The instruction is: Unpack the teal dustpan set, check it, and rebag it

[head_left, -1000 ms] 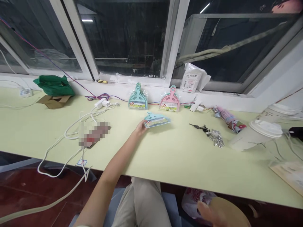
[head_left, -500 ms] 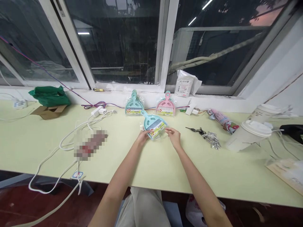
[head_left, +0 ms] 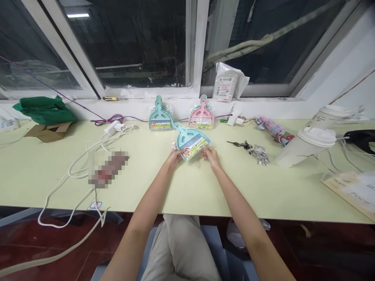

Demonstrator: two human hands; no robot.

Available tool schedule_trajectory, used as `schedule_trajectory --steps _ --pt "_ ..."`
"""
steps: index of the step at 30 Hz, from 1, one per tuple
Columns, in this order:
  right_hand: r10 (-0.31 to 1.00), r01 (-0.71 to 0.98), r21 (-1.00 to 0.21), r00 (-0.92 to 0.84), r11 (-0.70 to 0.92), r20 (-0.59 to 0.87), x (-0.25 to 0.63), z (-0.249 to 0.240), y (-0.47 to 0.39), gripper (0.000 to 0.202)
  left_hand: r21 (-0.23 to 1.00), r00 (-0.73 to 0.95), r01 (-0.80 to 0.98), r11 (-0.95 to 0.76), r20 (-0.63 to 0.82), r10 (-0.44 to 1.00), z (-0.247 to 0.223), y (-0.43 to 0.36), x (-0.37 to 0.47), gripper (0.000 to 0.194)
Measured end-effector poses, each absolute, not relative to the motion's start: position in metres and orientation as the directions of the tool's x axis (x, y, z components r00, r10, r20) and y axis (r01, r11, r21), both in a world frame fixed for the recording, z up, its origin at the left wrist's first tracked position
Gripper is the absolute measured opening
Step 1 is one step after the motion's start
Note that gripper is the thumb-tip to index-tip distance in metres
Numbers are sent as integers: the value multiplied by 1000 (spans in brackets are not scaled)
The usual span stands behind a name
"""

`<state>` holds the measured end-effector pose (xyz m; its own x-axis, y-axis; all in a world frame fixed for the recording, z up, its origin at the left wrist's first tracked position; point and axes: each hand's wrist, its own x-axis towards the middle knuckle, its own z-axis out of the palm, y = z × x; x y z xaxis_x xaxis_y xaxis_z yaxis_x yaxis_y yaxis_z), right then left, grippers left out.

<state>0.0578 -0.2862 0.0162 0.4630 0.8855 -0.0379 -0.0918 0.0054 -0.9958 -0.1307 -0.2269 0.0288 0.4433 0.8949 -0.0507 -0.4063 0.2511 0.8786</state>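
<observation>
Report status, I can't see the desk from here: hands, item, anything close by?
Left hand and right hand both gripping the blue dustpan set. Lifted off the desk. Keys lie to its right, apart.

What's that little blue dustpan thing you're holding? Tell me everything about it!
The blue mini dustpan set looks like light teal plastic, with a small brush tucked inside and a handle with a hanging hole pointing up-left. It is sealed in a clear wrapper with a colourful label near the bottom edge. It is tilted above the pale green table, with the left hand and right hand pinching its lower corners.
</observation>
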Motion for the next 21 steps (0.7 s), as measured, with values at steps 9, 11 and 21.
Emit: schedule_trajectory --steps 9,11,21 --pt "914 -324 -944 399 62 -77 66 13 -289 50 914 365 -381 139 10 931 28 -220 -133 38" --pt "934 -316 -949 345 24 -91 65 17 -293 44 937 288 -332 111 -11 958 26 -213 -139 37" --pt "890 -384 -923 432 34 -147 87 26 -297 23 965 -403 -259 -40 -70 913 34 -178 -199 37"
